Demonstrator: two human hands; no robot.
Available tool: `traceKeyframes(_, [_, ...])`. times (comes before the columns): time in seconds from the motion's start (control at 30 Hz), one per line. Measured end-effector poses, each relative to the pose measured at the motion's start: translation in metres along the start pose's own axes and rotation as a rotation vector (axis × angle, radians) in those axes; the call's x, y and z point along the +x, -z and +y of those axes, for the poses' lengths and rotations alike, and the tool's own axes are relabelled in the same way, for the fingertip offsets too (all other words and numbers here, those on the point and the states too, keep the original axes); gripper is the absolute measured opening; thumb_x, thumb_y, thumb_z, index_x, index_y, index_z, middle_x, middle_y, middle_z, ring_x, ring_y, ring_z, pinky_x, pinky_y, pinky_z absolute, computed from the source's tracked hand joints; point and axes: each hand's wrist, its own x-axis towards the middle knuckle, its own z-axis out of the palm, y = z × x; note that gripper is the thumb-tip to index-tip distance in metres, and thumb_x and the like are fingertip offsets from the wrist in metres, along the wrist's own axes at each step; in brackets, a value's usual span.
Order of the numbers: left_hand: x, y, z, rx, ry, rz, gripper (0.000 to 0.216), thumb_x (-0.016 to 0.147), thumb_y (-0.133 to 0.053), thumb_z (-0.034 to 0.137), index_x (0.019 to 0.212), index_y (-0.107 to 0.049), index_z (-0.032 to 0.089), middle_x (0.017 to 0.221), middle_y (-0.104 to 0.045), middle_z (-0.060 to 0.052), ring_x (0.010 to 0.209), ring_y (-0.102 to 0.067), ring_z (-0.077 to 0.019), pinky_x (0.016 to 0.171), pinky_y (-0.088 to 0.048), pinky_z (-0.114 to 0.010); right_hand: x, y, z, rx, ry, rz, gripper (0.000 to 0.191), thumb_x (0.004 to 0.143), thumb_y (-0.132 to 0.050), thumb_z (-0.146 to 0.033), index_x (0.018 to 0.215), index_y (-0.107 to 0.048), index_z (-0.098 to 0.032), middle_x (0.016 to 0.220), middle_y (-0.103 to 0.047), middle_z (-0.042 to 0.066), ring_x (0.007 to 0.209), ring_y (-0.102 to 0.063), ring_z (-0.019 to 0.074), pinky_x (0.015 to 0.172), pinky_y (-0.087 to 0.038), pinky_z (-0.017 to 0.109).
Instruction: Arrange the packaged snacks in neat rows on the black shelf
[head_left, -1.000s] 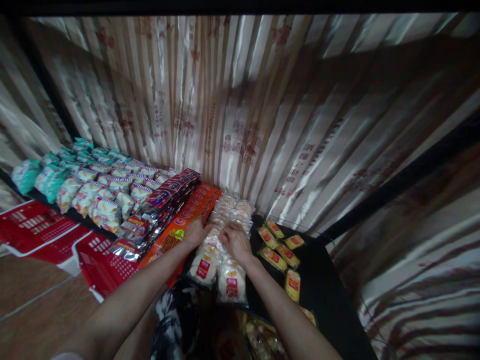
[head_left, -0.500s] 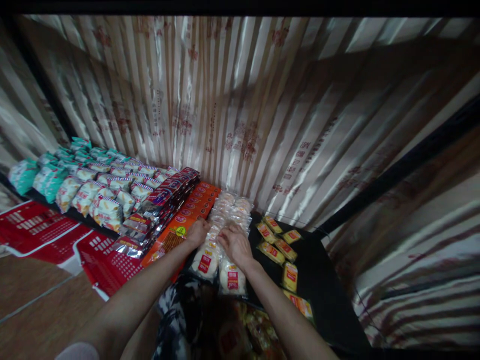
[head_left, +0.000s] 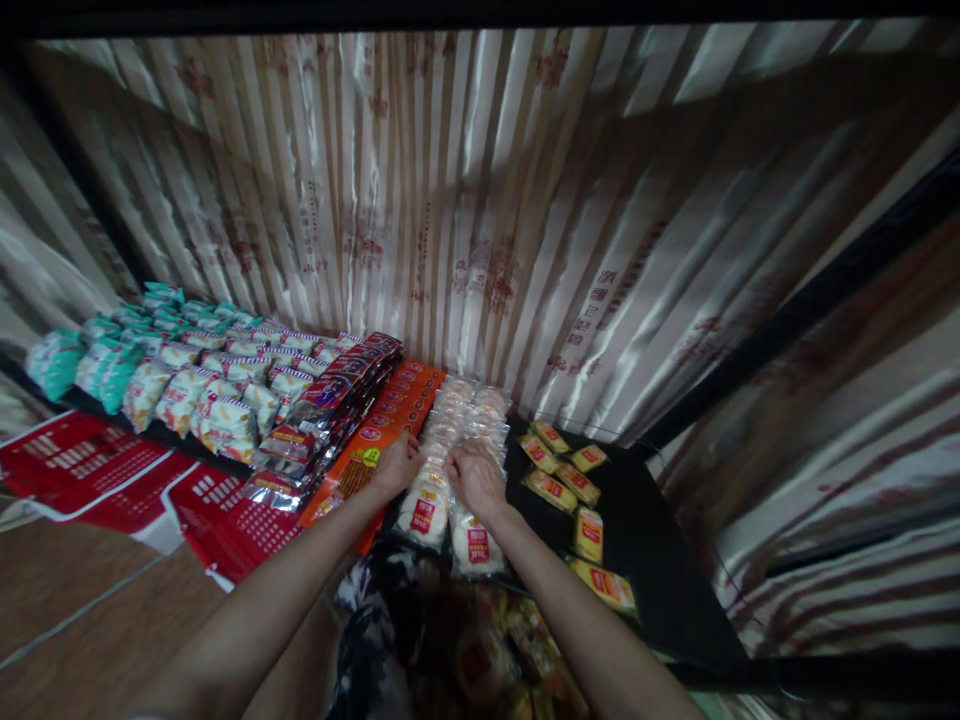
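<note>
Two columns of clear-wrapped rice cracker packets with red labels, a left column (head_left: pixel 424 515) and a right column (head_left: pixel 475 548), lie overlapping on the black shelf. My left hand (head_left: pixel 397 466) is curled against the left column's outer edge, its fingertips pressed on the packets. Over the middle of the right column my right hand (head_left: pixel 474 476) has its fingers bent around the packets' edges; part of the grip is hidden beneath it. Just left of my left hand runs an orange row of pretzel-stick snack packs (head_left: pixel 405 395).
Several yellow snack packets (head_left: pixel 551 489) are scattered on the black shelf (head_left: pixel 645 530) at right. Dark foil packs (head_left: pixel 352 390), white bags (head_left: pixel 225 425) and teal bags (head_left: pixel 109 370) fill the left. Red baskets (head_left: pixel 217 510) stand below; a curtain (head_left: pixel 450 200) hangs behind.
The view has shifted slightly, so the goods appear a little further right and lower. My right hand's fingers are drawn in more; both hands stay at the rice cracker columns.
</note>
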Motion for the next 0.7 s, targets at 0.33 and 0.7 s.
traceKeyframes(0.33, [-0.001,-0.005,-0.001,-0.014,0.012,0.062,0.008,0.076,-0.053,0.017,0.081,-0.06,0.017,0.074,-0.065,-0.001,0.064,-0.056,-0.0108,0.059,-0.037,-0.021,-0.024,0.016,-0.013,-0.02,0.095,0.074,0.018,0.086,-0.047,-0.029,0.092,-0.063,-0.022,0.092,-0.06,0.006,0.093,-0.048,0.0204,0.085,-0.035,0.03])
traceKeyframes(0.7, [-0.015,-0.001,0.003,-0.018,-0.051,0.152,0.009,0.078,-0.051,0.016,0.082,-0.058,0.016,0.08,-0.062,-0.002,0.074,-0.057,-0.0119,0.069,-0.041,-0.022,-0.027,0.009,-0.017,0.014,0.074,-0.14,0.007,0.077,-0.058,-0.023,0.081,-0.063,-0.02,0.086,-0.06,0.003,0.089,-0.05,0.0175,0.089,-0.032,0.029])
